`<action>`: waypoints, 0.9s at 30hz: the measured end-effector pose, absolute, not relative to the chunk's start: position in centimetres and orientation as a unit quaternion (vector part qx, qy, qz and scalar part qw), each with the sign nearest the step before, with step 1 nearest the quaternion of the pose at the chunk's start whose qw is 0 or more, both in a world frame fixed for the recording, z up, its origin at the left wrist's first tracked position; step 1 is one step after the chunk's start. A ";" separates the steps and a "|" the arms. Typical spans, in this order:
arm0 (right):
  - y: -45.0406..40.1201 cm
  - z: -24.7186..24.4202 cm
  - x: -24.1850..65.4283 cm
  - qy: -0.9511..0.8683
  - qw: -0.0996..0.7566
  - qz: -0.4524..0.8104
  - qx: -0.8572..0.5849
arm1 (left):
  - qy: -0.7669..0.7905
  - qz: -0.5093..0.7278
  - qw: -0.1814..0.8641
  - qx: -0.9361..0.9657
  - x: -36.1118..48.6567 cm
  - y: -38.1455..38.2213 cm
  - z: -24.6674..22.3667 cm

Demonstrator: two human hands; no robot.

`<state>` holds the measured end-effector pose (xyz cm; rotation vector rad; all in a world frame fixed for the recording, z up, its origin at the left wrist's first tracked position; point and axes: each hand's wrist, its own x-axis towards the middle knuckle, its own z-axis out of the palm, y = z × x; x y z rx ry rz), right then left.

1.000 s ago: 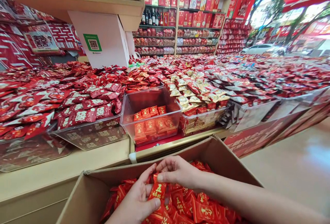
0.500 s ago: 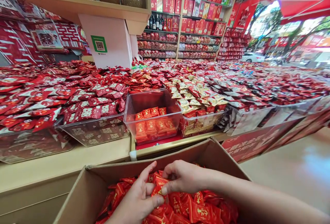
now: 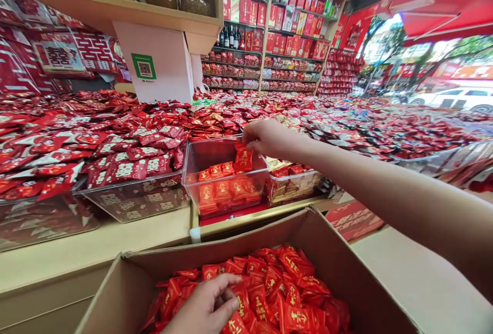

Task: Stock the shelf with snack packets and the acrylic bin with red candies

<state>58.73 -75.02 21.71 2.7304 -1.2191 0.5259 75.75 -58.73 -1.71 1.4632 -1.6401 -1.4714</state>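
My right hand [image 3: 265, 138] reaches over the right side of a clear plastic bin [image 3: 188, 182] and pinches a small red packet [image 3: 243, 159] with gold lettering by its top. Below that packet, rows of similar red packets [image 3: 223, 190] lie inside the bin. My left hand [image 3: 210, 300] is low in an open cardboard box [image 3: 162, 253], just over a loose heap of red packets [image 3: 269, 282]. Its index finger and thumb are apart, with no packet visible between them; the other fingers curl partly out of sight.
Left of the bin stands another clear bin of maroon packets [image 3: 131, 167]. A bin of cream and red packets [image 3: 290, 182] adjoins its right side. Behind, a white box [image 3: 154, 62] bears a green code label, beneath an overhanging wooden shelf [image 3: 115, 3].
My right hand has moved up and away from the cardboard box to the clear bin, carrying a red packet. My left hand has dropped slightly lower over the heap.
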 end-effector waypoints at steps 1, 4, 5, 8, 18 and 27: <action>-75.8 21.4 59.2 -0.396 0.051 0.107 0.910 | -0.607 -0.536 0.237 0.536 75.7 -58.7 -2.0; -77.4 19.8 60.6 -0.377 0.031 -0.074 0.923 | -0.617 -0.523 0.222 0.545 75.9 -58.7 -2.5; -77.7 19.4 61.1 -0.374 0.031 -0.116 0.919 | -0.620 -0.517 0.216 0.549 76.0 -58.7 -2.6; -78.3 19.0 62.4 -0.372 0.024 -0.204 0.905 | -0.635 -0.500 0.198 0.554 76.1 -58.9 -2.4; -79.5 18.6 64.6 -0.414 -0.022 -0.320 0.852 | -0.667 -0.447 0.162 0.573 76.3 -59.1 -1.9; -79.6 21.5 63.8 -0.428 -0.007 -0.214 0.878 | -0.765 -0.215 0.341 0.502 77.5 -59.6 4.3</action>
